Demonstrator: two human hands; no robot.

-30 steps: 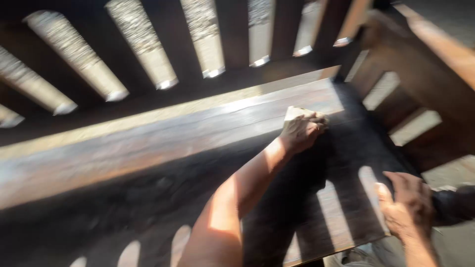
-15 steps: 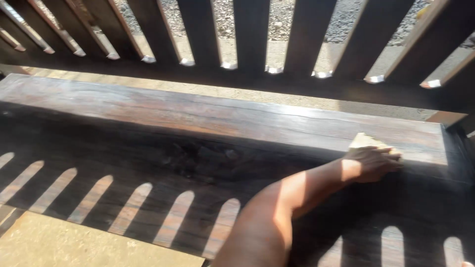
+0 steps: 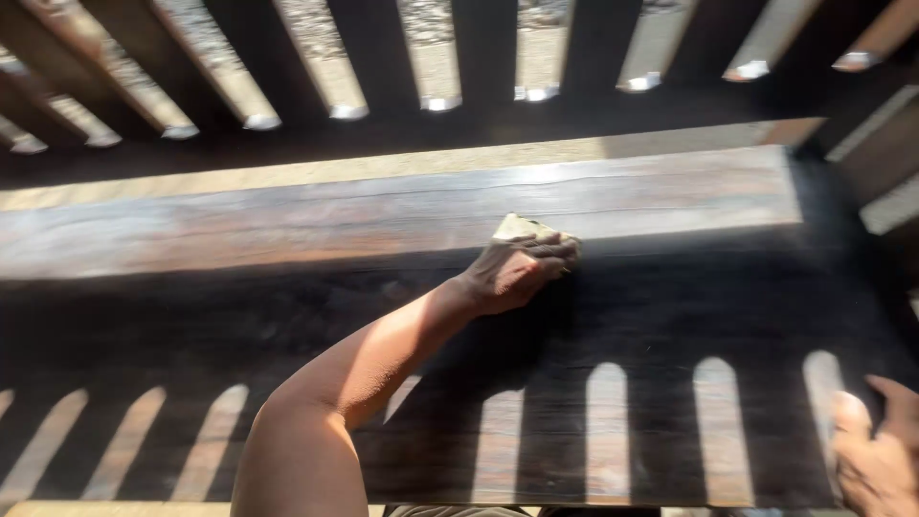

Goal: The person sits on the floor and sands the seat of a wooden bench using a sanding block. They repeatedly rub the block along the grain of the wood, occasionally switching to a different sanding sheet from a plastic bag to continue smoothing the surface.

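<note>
A: Item one, largest?

B: Wooden counter, dark stained planks, spanning the whole view from left to right. Far strip lit by sun, showing grain; near part in shade, crossed by a row of arch-topped light patches.

A: Item two?

B: Slatted wooden fence, beyond the far edge of the counter. Dark slats, upright, with bright gaps between them showing gravel ground.

A: Item three?

B: Left hand, on a bare forearm that comes in from the near left and reaches to the middle of the counter. Palm down, fingers curled; grip closed on a pad.

A: And the right?

B: Right hand, near right corner, partly cut off by the frame. It rests at the near edge of the counter, fingers spread loosely; grip open, holding nothing that shows.

A: Smallest item?

B: Folded pad, pale tan, most likely sandpaper or cloth; cannot tell which. Pressed flat on the counter under the left hand, right where the sunlit strip meets the shade, one corner sticking out on the far side of the fingers
</note>
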